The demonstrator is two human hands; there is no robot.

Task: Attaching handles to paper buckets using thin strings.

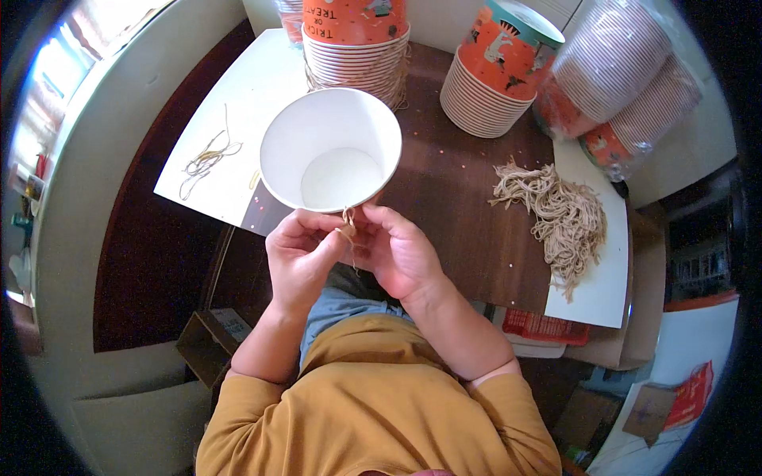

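Observation:
A paper bucket [337, 178], white inside, is at the table's near edge with its mouth facing up toward me. A beige cord [348, 226] hangs in a small loop or knot at its near rim. My left hand [300, 254] is closed, pinching the cord between thumb and fingers just below the rim. My right hand [403, 252] is closed on the cord from the other side, its fingertips close against the bucket's wall. The fingers hide part of the knot and the bucket's outside.
Stacked orange buckets [353, 59] stand behind, with cords hanging around them. Another stack [488, 95] stands farther right, near plastic-wrapped buckets [623, 67]. A heap of beige cords [559, 222] lies on the table's right; a few loose cords [208, 163] lie on the left white board [246, 87].

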